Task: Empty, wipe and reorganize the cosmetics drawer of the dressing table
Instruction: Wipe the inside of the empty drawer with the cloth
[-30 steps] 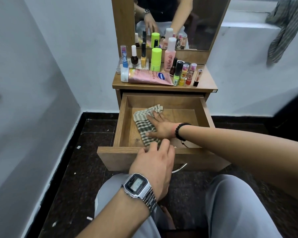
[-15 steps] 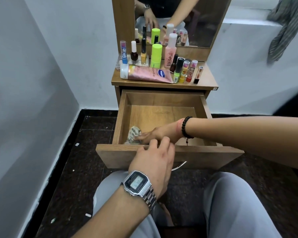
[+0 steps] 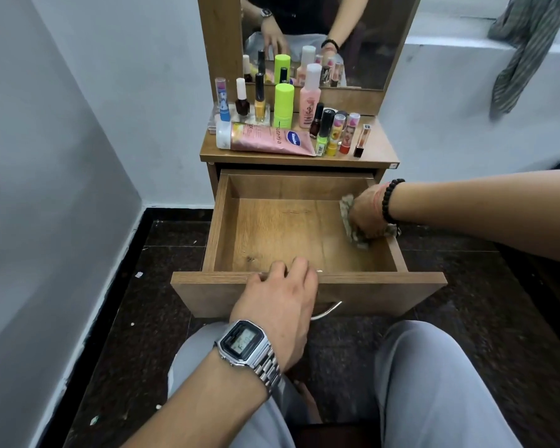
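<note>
Right hand curled around a bunched checked cloth, pressing it against the inside of the right wall of the open drawer, toward the back corner; cloth sticking out below and behind the fingers, one bit draped over the wall's top edge. Black bead bracelet on that wrist, forearm reaching in from the right. Left hand resting on the top edge of the drawer's front panel, fingers hooked over the edge and curled down inside, gripping the panel; silver digital watch on that wrist. Drawer pulled well out, bare wooden bottom showing, nothing in it but the cloth and the hand. Metal handle partly visible below the left hand on the front face. Above the drawer, dressing table top crowded with cosmetics: pink tube with a white cap lying on its side along the front, lime green stick standing behind it, pink bottle with a white cap beside that, nail polish bottles and a blue-and-pink tube at the left, a row of small lip balms and lipsticks at the right. Mirror behind, reflecting the bottles and both arms. Grey-clad knees at the bottom of the view, dark speckled floor beneath, white walls on both sides, striped cloth hanging over a ledge at the upper right.
</note>
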